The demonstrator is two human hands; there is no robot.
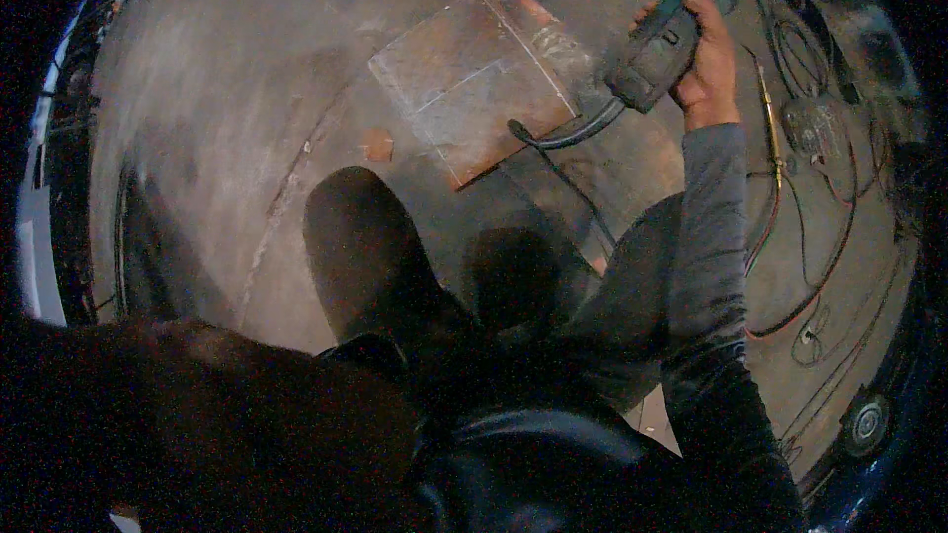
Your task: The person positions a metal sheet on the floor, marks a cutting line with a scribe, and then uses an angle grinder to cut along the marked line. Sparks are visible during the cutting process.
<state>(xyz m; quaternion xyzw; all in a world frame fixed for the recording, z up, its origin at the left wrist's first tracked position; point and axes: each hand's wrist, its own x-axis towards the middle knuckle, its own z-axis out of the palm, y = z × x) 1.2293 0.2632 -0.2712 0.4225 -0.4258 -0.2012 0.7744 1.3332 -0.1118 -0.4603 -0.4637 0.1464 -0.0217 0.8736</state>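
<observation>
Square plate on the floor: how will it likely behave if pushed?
Likely stiff: the square plate looks flat, with straight edges. Unlikely to roll or tip, being broad and low on the floor. Probably heavy for its size if metal, as the grey, rust-brown surface suggests; thickness is hard to judge.
</observation>
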